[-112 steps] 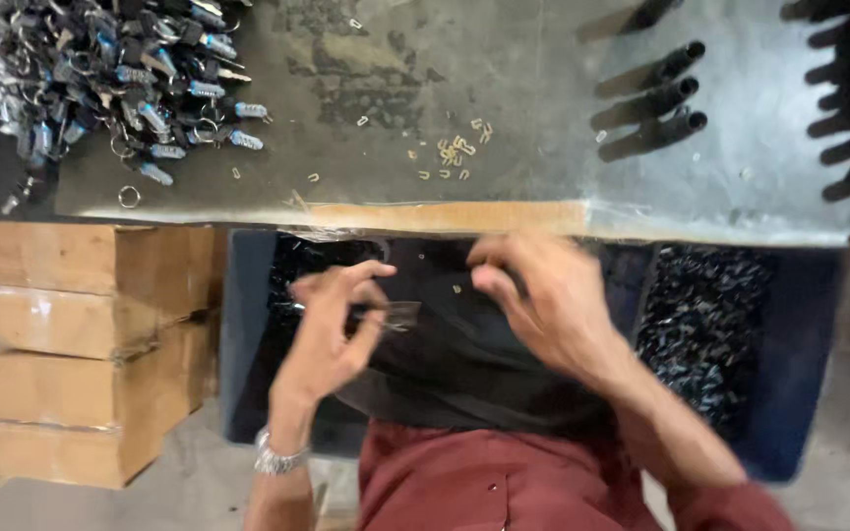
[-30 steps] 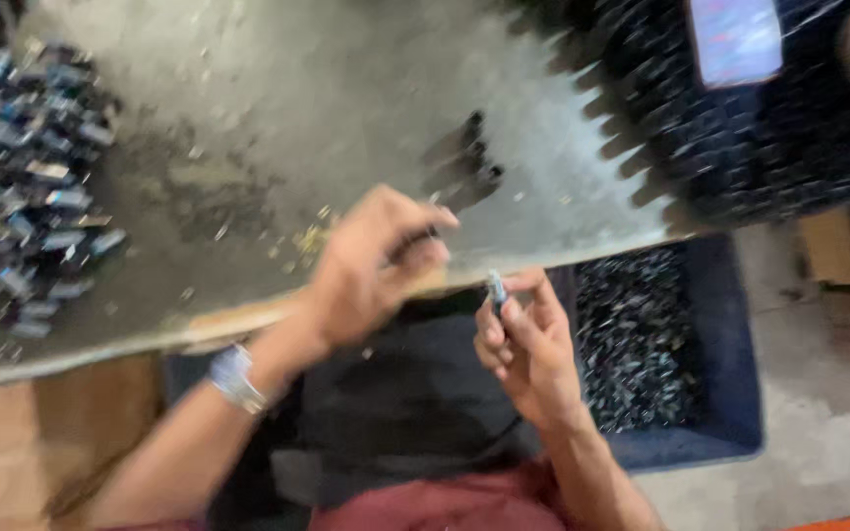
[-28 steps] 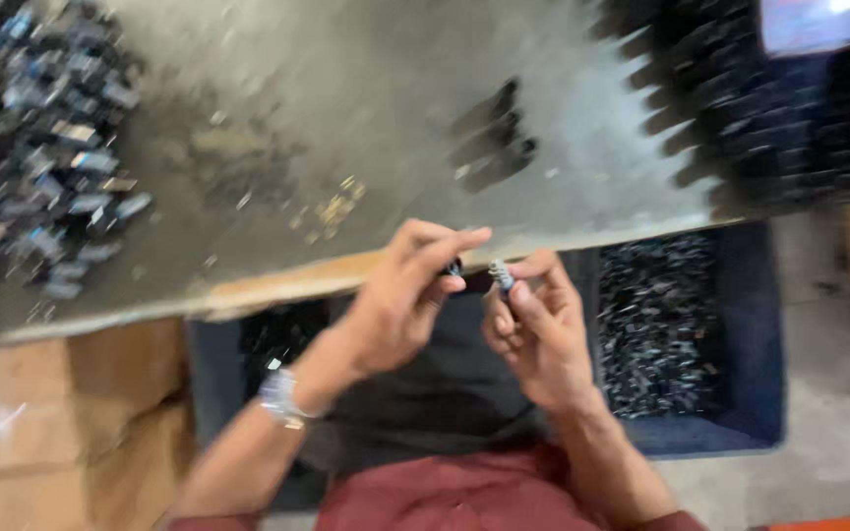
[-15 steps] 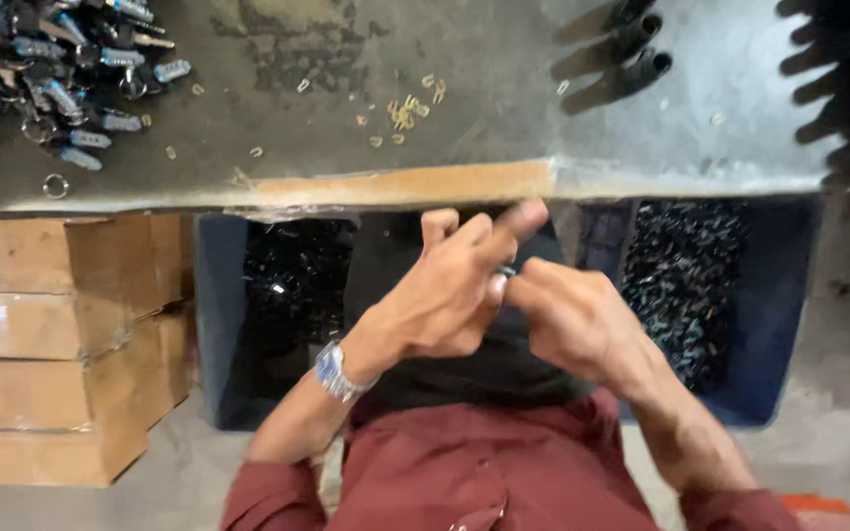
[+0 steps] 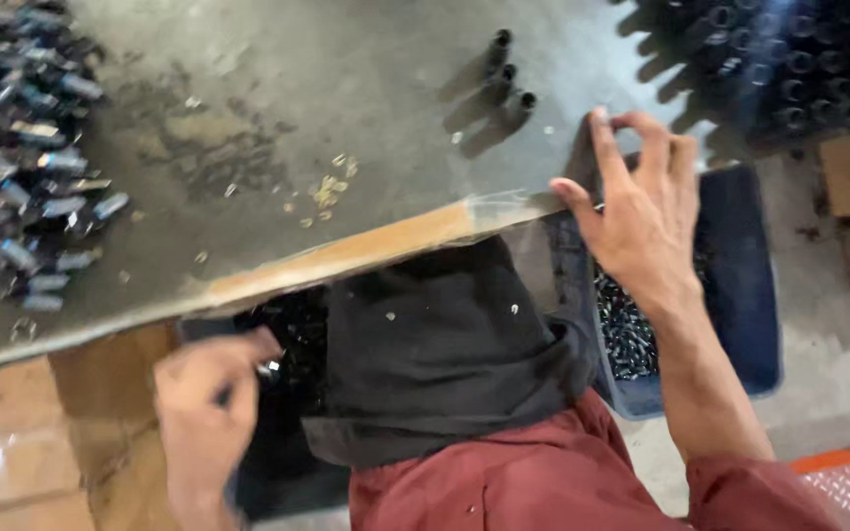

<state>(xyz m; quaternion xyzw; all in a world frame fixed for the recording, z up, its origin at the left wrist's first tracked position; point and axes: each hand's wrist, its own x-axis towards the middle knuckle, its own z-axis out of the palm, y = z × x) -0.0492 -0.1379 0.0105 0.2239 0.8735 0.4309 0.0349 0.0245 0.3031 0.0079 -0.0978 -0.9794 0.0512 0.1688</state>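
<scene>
While three dark tubes (image 5: 504, 71) already stand upright in a short row on the grey counter (image 5: 346, 88), most of the work looks still ahead: a large heap of bluish metal parts (image 5: 22, 167) lies at the counter's far left, and many more small dark pieces fill the blue bin (image 5: 740, 295) below its edge. The right hand (image 5: 641, 211) hovers at the counter's near edge, fingers spread and empty, near the three tubes. The left hand (image 5: 204, 403) is low beside the black cloth (image 5: 445, 354) on the lap, fingers curled on what seems a small metal part (image 5: 270, 371), though blur makes this uncertain. Brass-coloured scraps (image 5: 327, 187) litter the counter. Cardboard boxes (image 5: 12, 442) sit under the counter's left side.
</scene>
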